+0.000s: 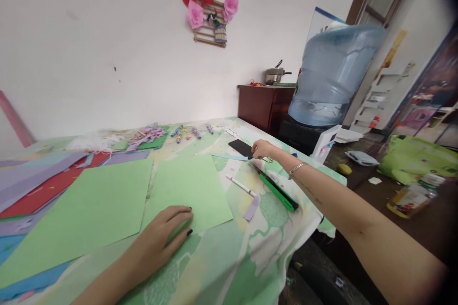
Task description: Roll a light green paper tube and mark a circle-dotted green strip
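My left hand (170, 228) lies with its fingers stretched out on the lower edge of a light green paper sheet (189, 186). A second green sheet (103, 205) is beside it on the left. My right hand (263, 149) reaches across the table, fingers curled and pressed together at the right end of a black phone-like slab (239, 147). A small gold-coloured loop (267, 159) shows just under that hand; what the fingers hold is hidden. Nearer me are a long green-and-black tool (279, 193), a white pen (241, 186) and a purple paper scrap (251, 208).
Purple and red sheets (46, 183) are stacked at the left. Paper shreds (150, 137) and several crayons (196, 133) lie by the wall. A light blue strip (229, 156) is near the phone-like slab. A large water bottle (332, 76) stands beyond the table's right edge.
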{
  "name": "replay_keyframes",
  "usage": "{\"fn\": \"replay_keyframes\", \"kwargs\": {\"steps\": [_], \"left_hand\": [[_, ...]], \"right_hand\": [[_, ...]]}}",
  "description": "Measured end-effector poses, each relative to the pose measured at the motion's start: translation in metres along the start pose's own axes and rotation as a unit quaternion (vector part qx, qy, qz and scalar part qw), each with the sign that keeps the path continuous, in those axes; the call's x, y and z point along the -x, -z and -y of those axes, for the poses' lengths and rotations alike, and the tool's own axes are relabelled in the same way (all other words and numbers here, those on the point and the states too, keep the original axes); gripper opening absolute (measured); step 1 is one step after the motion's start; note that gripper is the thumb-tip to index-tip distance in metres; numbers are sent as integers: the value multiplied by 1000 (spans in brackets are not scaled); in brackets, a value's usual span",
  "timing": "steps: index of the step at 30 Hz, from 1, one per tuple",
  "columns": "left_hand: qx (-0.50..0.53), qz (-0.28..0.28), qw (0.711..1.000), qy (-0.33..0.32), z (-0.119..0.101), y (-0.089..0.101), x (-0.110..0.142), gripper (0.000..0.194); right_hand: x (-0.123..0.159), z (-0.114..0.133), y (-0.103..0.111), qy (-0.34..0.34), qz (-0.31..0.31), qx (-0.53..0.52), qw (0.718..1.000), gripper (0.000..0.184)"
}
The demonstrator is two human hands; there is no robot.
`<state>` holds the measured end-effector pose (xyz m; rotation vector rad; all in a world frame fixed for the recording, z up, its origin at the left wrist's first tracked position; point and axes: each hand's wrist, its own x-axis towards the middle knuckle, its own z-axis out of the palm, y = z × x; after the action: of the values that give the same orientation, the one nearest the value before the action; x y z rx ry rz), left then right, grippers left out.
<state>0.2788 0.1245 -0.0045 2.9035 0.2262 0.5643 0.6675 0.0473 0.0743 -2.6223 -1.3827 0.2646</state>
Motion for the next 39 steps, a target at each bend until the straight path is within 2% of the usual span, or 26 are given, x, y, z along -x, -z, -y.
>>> {"fn": "replay_keyframes", "kwargs": {"steps": [3,7,10,14,18,24,26,30,32,34,36,39], "left_hand": [[13,-6,1000,-10,-18,-5,-16,25],[59,28,996,-59,-48,-16,-51,25],[95,53,992,-70,-65,-27,-81,29],[143,83,982,-94,-76,-39,-111,34],[154,92,976,-126,-80,-46,-125,16],[101,67,975,-186,-86,-49,-125,19],[117,53,979,-161,-85,-47,-126,16],[200,-14,979,-40,-69,-37,-136,11],[244,-53,968,31,-54,-32,-145,7],[291,-87,948,98,-36,-28,-154,3],[314,-102,934,134,-18,-27,-163,3],[299,-96,936,161,5,-30,-176,6]], "right_hand": [[-1,-13,-7,-9,11,17,1000,42],[-4,-16,-20,7,27,46,999,49],[-5,-13,-23,17,33,87,996,44],[-1,-10,-23,38,34,128,990,34],[8,-14,-22,74,29,140,987,26],[31,-28,-2,116,34,126,985,27],[41,-33,4,133,54,120,982,27],[56,-41,1,151,82,119,978,37],[60,-45,-6,154,78,121,978,39],[62,-46,-12,157,74,125,977,35],[62,-45,-16,163,76,131,975,26],[62,-41,-15,179,73,143,971,22]]}}
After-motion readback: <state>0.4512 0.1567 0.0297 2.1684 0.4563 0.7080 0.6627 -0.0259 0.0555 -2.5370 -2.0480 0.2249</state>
